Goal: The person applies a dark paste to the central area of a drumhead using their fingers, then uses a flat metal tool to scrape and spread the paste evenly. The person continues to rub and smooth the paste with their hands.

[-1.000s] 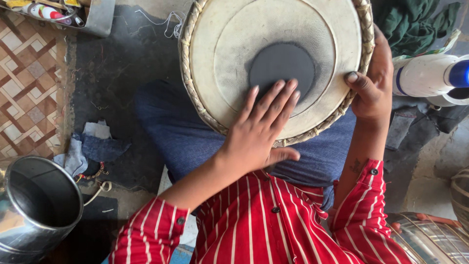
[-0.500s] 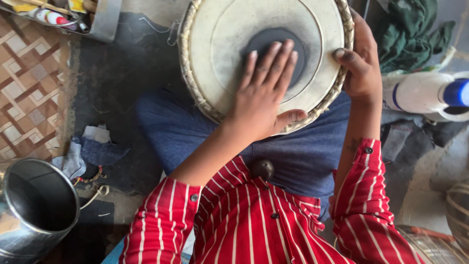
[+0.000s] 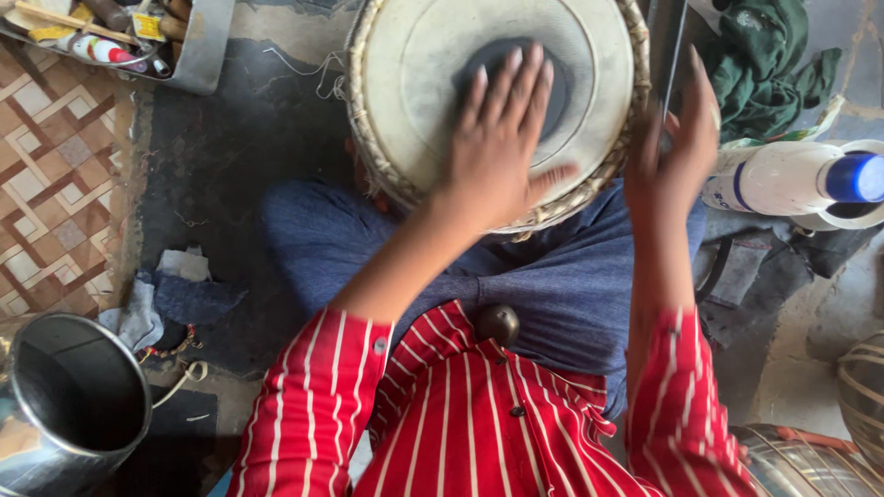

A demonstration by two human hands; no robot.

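Note:
A round hand drum (image 3: 414, 101) with a pale skin, a dark centre patch and a braided rim rests in my lap against blue trousers. My left hand (image 3: 502, 138) lies flat on the drumhead, fingers spread over the dark patch, thumb near the rim. My right hand (image 3: 677, 147) is lifted just off the drum's right edge, fingers apart and blurred, holding nothing. Red striped sleeves cover both forearms.
A steel pot (image 3: 64, 405) stands at the lower left. A metal tray (image 3: 198, 46) of small tools sits at the top left beside patterned floor tiles (image 3: 51, 193). A white bottle with a blue cap (image 3: 792, 179) and a green cloth (image 3: 773, 55) lie on the right.
My left hand slid further up the drumhead onto the dark patch. My right hand let go of the drum's rim and lifted away to the right.

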